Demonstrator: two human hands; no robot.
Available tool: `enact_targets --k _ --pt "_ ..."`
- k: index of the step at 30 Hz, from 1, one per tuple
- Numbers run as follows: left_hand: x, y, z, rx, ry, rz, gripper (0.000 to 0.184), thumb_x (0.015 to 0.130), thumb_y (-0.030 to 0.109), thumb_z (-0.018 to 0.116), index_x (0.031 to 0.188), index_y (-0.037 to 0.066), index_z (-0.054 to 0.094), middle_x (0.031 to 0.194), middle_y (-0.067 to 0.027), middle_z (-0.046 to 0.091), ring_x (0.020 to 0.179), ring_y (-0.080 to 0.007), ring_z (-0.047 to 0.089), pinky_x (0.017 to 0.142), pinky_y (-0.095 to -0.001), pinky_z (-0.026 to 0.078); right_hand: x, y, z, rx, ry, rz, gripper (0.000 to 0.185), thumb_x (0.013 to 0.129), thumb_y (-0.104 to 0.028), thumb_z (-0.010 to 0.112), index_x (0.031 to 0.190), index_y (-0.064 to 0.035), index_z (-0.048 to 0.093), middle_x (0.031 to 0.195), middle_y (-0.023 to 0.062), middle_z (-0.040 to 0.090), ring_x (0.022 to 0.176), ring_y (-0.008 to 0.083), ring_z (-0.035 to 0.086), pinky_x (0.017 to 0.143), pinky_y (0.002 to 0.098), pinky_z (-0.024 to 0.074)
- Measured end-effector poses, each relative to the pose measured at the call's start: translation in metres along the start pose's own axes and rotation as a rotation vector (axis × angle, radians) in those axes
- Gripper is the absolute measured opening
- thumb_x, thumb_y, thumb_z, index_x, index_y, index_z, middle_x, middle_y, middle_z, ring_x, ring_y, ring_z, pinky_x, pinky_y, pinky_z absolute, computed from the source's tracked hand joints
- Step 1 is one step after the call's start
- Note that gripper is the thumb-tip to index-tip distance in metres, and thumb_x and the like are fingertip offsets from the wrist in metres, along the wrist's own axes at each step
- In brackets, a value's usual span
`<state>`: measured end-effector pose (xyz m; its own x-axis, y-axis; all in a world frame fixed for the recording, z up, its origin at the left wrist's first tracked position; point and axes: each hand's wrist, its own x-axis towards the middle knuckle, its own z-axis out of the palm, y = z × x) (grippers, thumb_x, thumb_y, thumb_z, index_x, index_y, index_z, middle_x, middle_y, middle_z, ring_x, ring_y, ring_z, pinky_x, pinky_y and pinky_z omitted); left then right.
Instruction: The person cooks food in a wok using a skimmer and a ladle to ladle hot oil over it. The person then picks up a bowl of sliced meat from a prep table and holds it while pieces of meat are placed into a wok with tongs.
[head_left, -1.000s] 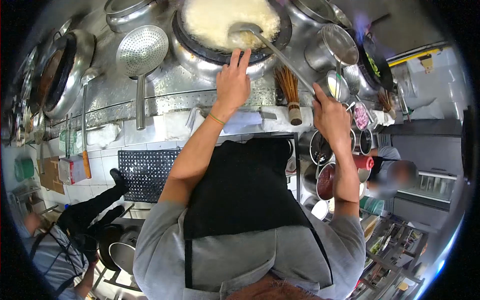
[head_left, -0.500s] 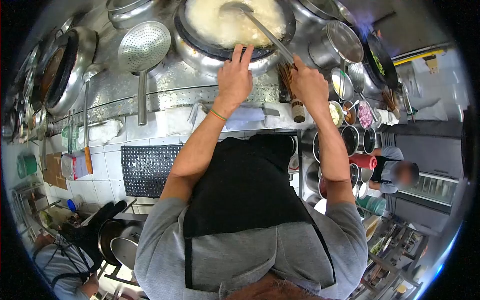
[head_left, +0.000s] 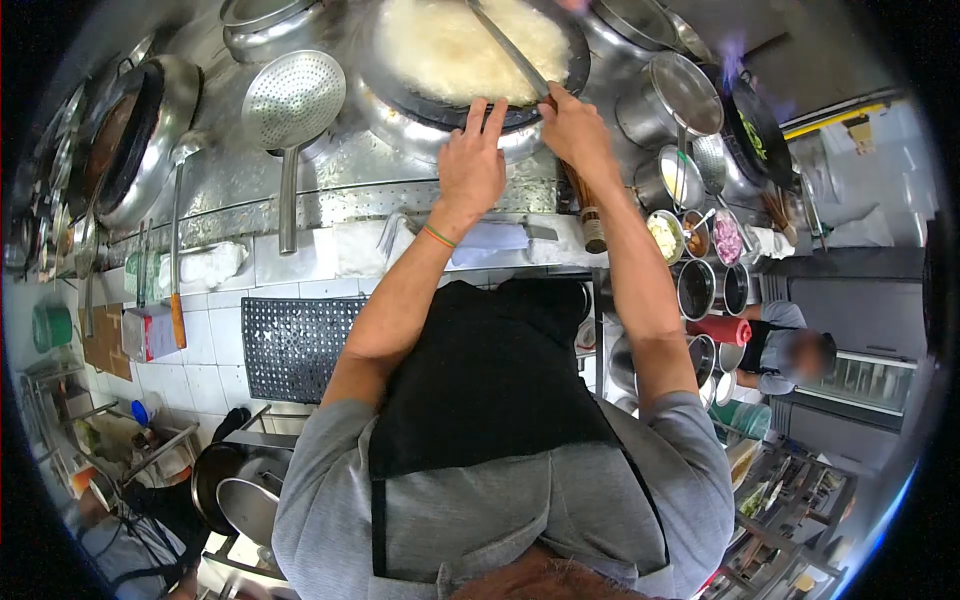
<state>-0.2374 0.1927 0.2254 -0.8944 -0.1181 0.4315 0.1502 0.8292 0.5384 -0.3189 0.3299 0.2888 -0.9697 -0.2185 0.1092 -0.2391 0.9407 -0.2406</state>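
Observation:
A large black wok (head_left: 425, 103) sits on the steel range, full of pale, frothing liquid (head_left: 470, 55). My left hand (head_left: 472, 172) is at the wok's near rim, two fingers stretched out and apart; the fingertips appear to touch the edge. My right hand (head_left: 578, 137) is wrapped round the handle of a long metal ladle (head_left: 508, 50), which slants over the wok; the ladle's bowl does not show. Just below my right hand lies a bamboo wok brush (head_left: 593, 230).
To the left, a perforated skimmer (head_left: 293, 100) rests near another wok (head_left: 115, 155). At right are a strainer (head_left: 687, 93), bowls of chopped ingredients (head_left: 664, 236) and a wok with greens (head_left: 752, 135) near a flame. Two other people work nearby, at right (head_left: 782, 345) and lower left.
My right hand has moved left and up with the ladle, whose bowl has gone from sight at the top. My left hand stays at the rim, its fingers slightly closer together.

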Motion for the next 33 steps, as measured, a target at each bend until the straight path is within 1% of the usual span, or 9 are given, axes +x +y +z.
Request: enact_targets --k 6,7,9,11,14,24,29,32,33 --pt "0.000 -0.002 -0.001 -0.014 -0.004 -0.006 0.068 0.072 0.004 0.065 0.136 0.012 0.043 0.135 -0.0110 0.043 0.084 -0.0322 0.060 0.070 -0.0456 0.049 0.011 0.011 0.007 0.227 -0.009 -0.117 0.027 0.085 -0.017 0.059 0.109 -0.0047 0.059 0.096 0.0225 0.066 0.095 0.0416 0.062 0.082 0.0480 0.0488" --pt "0.001 -0.002 -0.002 -0.016 -0.020 0.014 0.072 0.072 0.002 0.065 0.139 0.011 0.038 0.136 -0.0149 0.041 0.083 -0.0378 0.061 0.070 -0.0470 0.052 0.009 0.013 0.005 0.229 -0.003 -0.128 0.028 0.083 -0.015 0.059 0.110 -0.0050 0.059 0.096 0.0224 0.066 0.095 0.0414 0.062 0.082 0.0478 0.0487" --pt "0.000 -0.002 -0.001 -0.014 -0.005 0.012 0.072 0.072 0.003 0.065 0.138 0.011 0.038 0.136 -0.0146 0.041 0.083 -0.0377 0.061 0.071 -0.0471 0.052 0.004 0.013 -0.001 0.228 0.008 -0.138 0.029 0.082 -0.013 0.059 0.110 -0.0053 0.059 0.097 0.0223 0.066 0.095 0.0412 0.062 0.082 0.0476 0.0486" --pt "0.000 -0.002 0.000 -0.015 0.004 0.019 0.072 0.072 0.003 0.066 0.138 0.010 0.038 0.136 -0.0144 0.042 0.083 -0.0375 0.061 0.071 -0.0471 0.052 -0.003 0.010 -0.012 0.193 -0.058 -0.126 0.043 0.083 -0.012 0.059 0.126 -0.0042 0.055 0.099 0.0225 0.065 0.096 0.0382 0.063 0.082 0.0405 0.0494" --pt "-0.001 -0.001 0.000 -0.008 -0.015 -0.018 0.069 0.073 0.003 0.063 0.138 0.013 0.040 0.136 -0.0103 0.041 0.089 -0.0329 0.059 0.074 -0.0466 0.048 -0.010 0.013 -0.011 0.148 0.016 -0.153 0.037 0.080 -0.009 0.057 0.117 -0.0102 0.059 0.099 0.0204 0.066 0.094 0.0406 0.062 0.082 0.0480 0.0488" --pt "0.000 -0.002 -0.003 -0.037 -0.046 -0.024 0.069 0.074 0.003 0.062 0.138 0.013 0.039 0.138 -0.0106 0.039 0.090 -0.0337 0.058 0.074 -0.0473 0.048 -0.048 0.013 -0.049 0.121 -0.097 -0.158 0.048 0.080 -0.008 0.058 0.128 -0.0121 0.056 0.101 0.0211 0.066 0.093 0.0394 0.063 0.081 0.0461 0.0493" --pt "0.000 -0.005 0.000 -0.048 -0.027 -0.017 0.069 0.074 0.003 0.062 0.138 0.012 0.040 0.138 -0.0112 0.040 0.089 -0.0339 0.059 0.074 -0.0468 0.048 -0.062 0.032 -0.062 0.190 -0.050 -0.137 0.051 0.080 -0.009 0.065 0.130 -0.0096 0.054 0.094 0.0227 0.067 0.090 0.0249 0.069 0.079 0.0344 0.0504" --pt "-0.001 -0.006 0.001 -0.045 -0.015 -0.004 0.069 0.074 0.002 0.062 0.139 0.012 0.039 0.138 -0.0117 0.040 0.088 -0.0337 0.059 0.073 -0.0464 0.048 -0.045 0.056 -0.052 0.398 0.086 -0.149 0.047 0.080 -0.014 0.064 0.126 -0.0077 0.058 0.103 0.0225 0.066 0.097 0.0376 0.064 0.086 0.0378 0.0492" --pt "-0.001 -0.006 0.001 -0.051 -0.002 -0.001 0.069 0.074 0.002 0.062 0.138 0.012 0.040 0.138 -0.0118 0.040 0.087 -0.0335 0.058 0.073 -0.0464 0.047 -0.038 0.052 -0.059 0.294 0.146 -0.165 0.047 0.081 -0.014 0.063 0.126 -0.0068 0.056 0.104 0.0231 0.065 0.097 0.0395 0.063 0.087 0.0406 0.0487"
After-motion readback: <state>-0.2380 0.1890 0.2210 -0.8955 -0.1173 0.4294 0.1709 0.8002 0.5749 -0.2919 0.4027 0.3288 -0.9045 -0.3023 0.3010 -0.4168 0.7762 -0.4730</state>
